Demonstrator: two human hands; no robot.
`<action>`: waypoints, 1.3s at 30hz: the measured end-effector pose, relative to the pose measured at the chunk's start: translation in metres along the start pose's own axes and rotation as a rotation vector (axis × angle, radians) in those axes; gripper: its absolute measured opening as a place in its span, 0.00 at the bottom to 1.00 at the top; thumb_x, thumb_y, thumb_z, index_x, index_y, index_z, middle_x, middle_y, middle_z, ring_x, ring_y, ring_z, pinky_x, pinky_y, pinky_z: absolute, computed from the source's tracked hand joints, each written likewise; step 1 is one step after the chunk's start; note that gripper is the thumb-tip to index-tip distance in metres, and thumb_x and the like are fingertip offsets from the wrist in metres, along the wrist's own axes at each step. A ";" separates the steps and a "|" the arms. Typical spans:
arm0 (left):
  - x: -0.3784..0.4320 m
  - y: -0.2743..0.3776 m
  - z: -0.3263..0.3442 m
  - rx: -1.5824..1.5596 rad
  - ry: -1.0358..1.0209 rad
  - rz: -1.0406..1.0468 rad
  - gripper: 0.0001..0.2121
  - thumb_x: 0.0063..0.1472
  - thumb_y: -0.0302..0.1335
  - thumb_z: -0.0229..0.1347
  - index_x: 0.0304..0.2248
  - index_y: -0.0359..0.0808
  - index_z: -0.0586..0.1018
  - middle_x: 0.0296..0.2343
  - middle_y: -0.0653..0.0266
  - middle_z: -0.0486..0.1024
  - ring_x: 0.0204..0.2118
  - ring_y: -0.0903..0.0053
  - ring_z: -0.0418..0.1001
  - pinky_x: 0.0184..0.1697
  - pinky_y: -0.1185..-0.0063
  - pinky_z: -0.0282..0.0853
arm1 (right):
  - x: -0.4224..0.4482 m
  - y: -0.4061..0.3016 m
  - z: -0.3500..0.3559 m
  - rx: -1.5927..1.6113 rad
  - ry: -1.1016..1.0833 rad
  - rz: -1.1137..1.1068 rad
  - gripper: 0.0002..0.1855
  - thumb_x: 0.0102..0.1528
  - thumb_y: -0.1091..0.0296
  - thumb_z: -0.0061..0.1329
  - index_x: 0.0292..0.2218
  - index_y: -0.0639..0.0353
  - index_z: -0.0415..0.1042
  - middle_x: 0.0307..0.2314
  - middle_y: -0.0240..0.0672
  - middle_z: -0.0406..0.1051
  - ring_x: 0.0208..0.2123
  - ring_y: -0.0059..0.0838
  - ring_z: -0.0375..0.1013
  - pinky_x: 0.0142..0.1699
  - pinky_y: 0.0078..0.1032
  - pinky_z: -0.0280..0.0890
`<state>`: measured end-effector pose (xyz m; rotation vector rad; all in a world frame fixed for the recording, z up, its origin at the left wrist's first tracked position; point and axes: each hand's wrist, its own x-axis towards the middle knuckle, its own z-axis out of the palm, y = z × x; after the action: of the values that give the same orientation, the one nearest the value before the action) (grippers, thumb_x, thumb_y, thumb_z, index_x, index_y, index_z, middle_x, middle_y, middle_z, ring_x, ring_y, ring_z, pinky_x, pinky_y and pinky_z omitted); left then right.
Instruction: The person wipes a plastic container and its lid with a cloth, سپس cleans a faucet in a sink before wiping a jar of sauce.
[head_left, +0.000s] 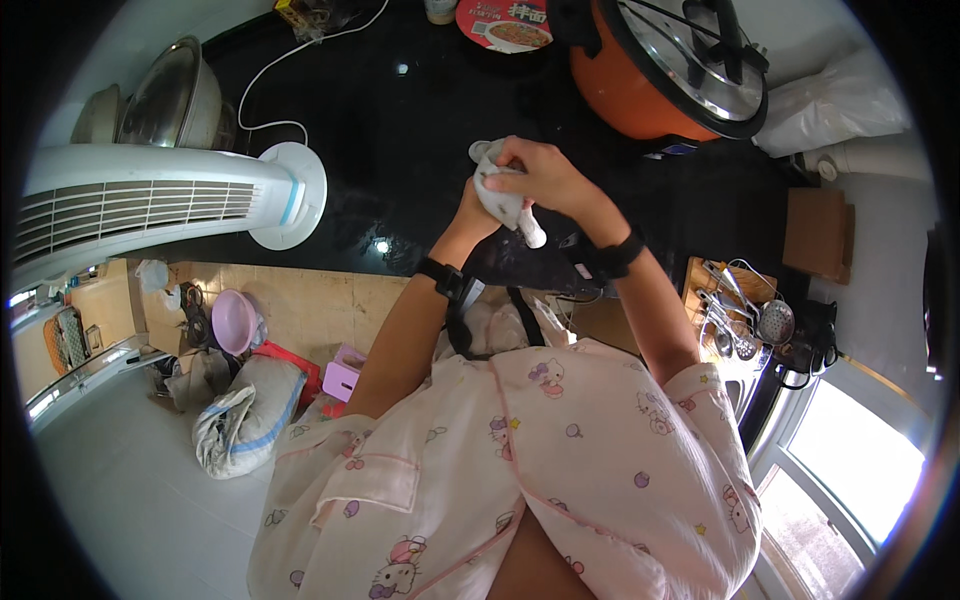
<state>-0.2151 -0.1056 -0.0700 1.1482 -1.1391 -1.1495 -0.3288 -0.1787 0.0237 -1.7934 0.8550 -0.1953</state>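
Note:
A bunched white cloth (500, 204) with small dark spots is held between my two hands, just above the glossy black countertop (390, 180). My left hand (472, 214) grips it from the left and below, its fingers mostly hidden behind the fabric. From above and the right, my right hand (551, 176) pinches the cloth with thumb and fingers. One end of the cloth hangs down below my right hand, and another bit sticks out at the upper left. Wet-looking marks shine on the counter to the left of my left wrist.
A white tower fan (165, 199) lies across the counter's left side, its white cord (259, 75) running behind. Metal bowls (169, 97) lean beyond it. An orange pot (637, 82) with a glass lid and a red instant-noodle package (506, 26) sit farther back. Kitchen utensils (739, 322) are at right.

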 end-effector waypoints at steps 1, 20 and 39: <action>0.001 0.001 0.002 -0.072 0.007 0.041 0.16 0.49 0.27 0.59 0.37 0.34 0.71 0.33 0.62 0.74 0.36 0.76 0.73 0.38 0.79 0.69 | -0.001 -0.007 0.002 -0.046 0.021 0.074 0.14 0.50 0.61 0.52 0.29 0.62 0.68 0.22 0.33 0.67 0.24 0.21 0.69 0.29 0.22 0.65; -0.004 -0.034 -0.027 0.172 -0.166 -0.142 0.25 0.40 0.23 0.63 0.40 0.36 0.69 0.35 0.65 0.72 0.40 0.77 0.69 0.45 0.79 0.63 | -0.059 0.087 0.002 1.263 0.333 -0.063 0.20 0.55 0.55 0.43 0.43 0.61 0.64 0.36 0.37 0.66 0.39 0.33 0.66 0.46 0.32 0.61; -0.031 0.067 -0.007 -0.173 -0.352 -0.228 0.30 0.43 0.26 0.60 0.47 0.33 0.62 0.35 0.65 0.69 0.37 0.79 0.69 0.43 0.78 0.66 | -0.080 0.005 -0.013 1.704 0.187 -0.176 0.29 0.58 0.49 0.27 0.49 0.66 0.60 0.44 0.43 0.66 0.45 0.38 0.67 0.52 0.32 0.60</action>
<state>-0.2056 -0.0701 -0.0053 0.9830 -1.1625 -1.6427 -0.3960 -0.1392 0.0454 -0.2211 0.3303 -0.8910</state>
